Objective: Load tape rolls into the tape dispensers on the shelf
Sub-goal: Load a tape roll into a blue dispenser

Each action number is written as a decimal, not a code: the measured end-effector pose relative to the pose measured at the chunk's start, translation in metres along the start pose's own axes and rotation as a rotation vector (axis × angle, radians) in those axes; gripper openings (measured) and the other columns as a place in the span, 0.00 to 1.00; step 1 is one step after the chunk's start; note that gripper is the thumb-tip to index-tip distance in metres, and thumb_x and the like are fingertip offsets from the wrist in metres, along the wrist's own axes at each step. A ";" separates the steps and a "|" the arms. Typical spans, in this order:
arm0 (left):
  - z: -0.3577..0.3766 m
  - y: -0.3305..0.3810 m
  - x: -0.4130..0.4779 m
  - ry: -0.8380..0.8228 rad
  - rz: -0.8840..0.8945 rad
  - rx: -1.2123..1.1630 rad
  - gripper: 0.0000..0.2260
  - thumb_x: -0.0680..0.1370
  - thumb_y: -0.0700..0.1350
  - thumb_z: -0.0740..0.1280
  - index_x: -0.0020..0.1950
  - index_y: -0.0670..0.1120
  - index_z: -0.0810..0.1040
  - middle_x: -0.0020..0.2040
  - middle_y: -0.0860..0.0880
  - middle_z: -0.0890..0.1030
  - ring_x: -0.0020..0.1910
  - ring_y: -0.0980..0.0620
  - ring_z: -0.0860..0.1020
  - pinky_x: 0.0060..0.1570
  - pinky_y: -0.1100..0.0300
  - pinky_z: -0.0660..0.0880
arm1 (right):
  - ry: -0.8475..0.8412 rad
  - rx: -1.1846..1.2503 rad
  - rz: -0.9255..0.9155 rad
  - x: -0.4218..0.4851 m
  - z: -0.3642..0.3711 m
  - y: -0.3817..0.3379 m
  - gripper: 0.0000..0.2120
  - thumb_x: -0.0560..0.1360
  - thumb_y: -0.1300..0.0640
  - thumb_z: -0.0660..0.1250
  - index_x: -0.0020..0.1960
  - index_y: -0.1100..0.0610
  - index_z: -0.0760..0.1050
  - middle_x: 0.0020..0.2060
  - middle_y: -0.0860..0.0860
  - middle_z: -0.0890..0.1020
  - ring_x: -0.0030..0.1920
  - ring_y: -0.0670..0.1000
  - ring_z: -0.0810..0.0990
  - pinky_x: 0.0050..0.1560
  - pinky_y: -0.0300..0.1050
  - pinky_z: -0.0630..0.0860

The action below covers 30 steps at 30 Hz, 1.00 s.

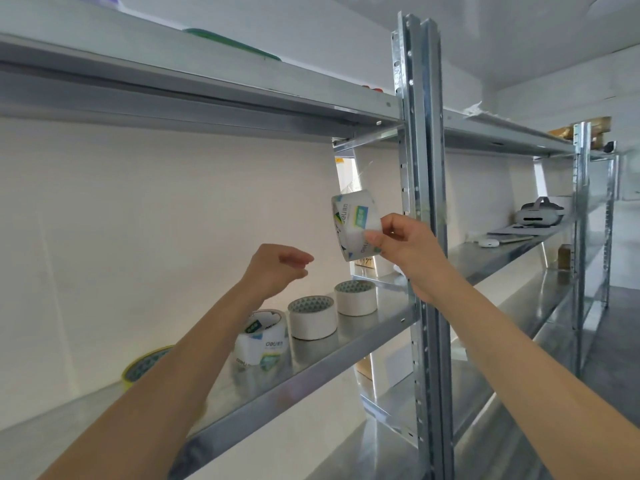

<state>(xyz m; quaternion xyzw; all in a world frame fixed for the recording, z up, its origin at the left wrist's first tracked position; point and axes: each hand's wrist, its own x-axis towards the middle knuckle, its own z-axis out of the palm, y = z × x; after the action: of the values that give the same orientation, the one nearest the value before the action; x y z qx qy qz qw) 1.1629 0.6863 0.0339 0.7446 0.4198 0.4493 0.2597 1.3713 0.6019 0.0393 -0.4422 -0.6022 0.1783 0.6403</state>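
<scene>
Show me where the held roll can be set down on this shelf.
Best for the held roll: bare shelf between the far white roll and the upright post. Also open left of the yellow roll, along the wall. Crowded: the wrapped roll and middle white roll sit close together, with the left forearm crossing in front.

I had open air between the shelf [388, 308] and the upper shelf [207, 95], right back to the white wall. Three tape rolls [312, 317] stood close together in a row on the shelf, and a yellow roll [145, 367] sat well to their left. The steel post [422, 237] closed off the right side, just behind my right hand [405, 247] and its wrapped roll [356, 225]. My left hand [277, 268] hung above the row, touching nothing.
</scene>
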 end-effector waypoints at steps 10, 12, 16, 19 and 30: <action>-0.020 0.048 -0.027 0.011 0.113 -0.460 0.04 0.75 0.37 0.69 0.48 0.40 0.83 0.48 0.41 0.84 0.49 0.45 0.82 0.54 0.55 0.79 | -0.085 0.149 -0.001 0.006 0.040 -0.007 0.01 0.75 0.59 0.69 0.45 0.57 0.78 0.43 0.53 0.82 0.48 0.54 0.79 0.55 0.51 0.78; -0.023 0.049 -0.032 0.009 0.110 -0.550 0.05 0.75 0.36 0.68 0.48 0.37 0.81 0.49 0.39 0.83 0.48 0.44 0.82 0.53 0.52 0.79 | -0.121 0.170 -0.020 0.006 0.048 -0.009 0.02 0.75 0.59 0.69 0.44 0.57 0.78 0.42 0.54 0.82 0.48 0.54 0.79 0.57 0.56 0.76; -0.029 0.045 -0.039 0.082 0.082 -0.480 0.06 0.71 0.34 0.72 0.47 0.37 0.81 0.49 0.38 0.84 0.48 0.43 0.83 0.53 0.49 0.80 | -0.188 0.197 -0.061 0.008 0.060 -0.009 0.04 0.75 0.59 0.69 0.41 0.55 0.77 0.42 0.55 0.82 0.44 0.52 0.79 0.56 0.57 0.76; -0.037 0.041 -0.048 0.138 0.059 -0.426 0.04 0.71 0.33 0.72 0.45 0.38 0.80 0.48 0.39 0.84 0.46 0.45 0.83 0.51 0.52 0.81 | -0.243 0.217 -0.068 0.008 0.073 -0.006 0.04 0.74 0.59 0.70 0.41 0.55 0.77 0.40 0.52 0.83 0.42 0.49 0.79 0.53 0.52 0.78; -0.077 0.033 -0.101 0.376 -0.011 -0.255 0.03 0.73 0.33 0.70 0.44 0.39 0.78 0.49 0.35 0.82 0.45 0.43 0.82 0.51 0.52 0.80 | -0.472 0.409 -0.118 -0.005 0.131 -0.011 0.02 0.73 0.61 0.71 0.42 0.58 0.79 0.38 0.52 0.83 0.36 0.42 0.80 0.39 0.35 0.76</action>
<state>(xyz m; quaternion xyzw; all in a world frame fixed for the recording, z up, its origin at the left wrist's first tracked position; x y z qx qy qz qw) 1.0828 0.5838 0.0494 0.6065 0.4048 0.6283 0.2711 1.2452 0.6387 0.0293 -0.2148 -0.7104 0.3558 0.5679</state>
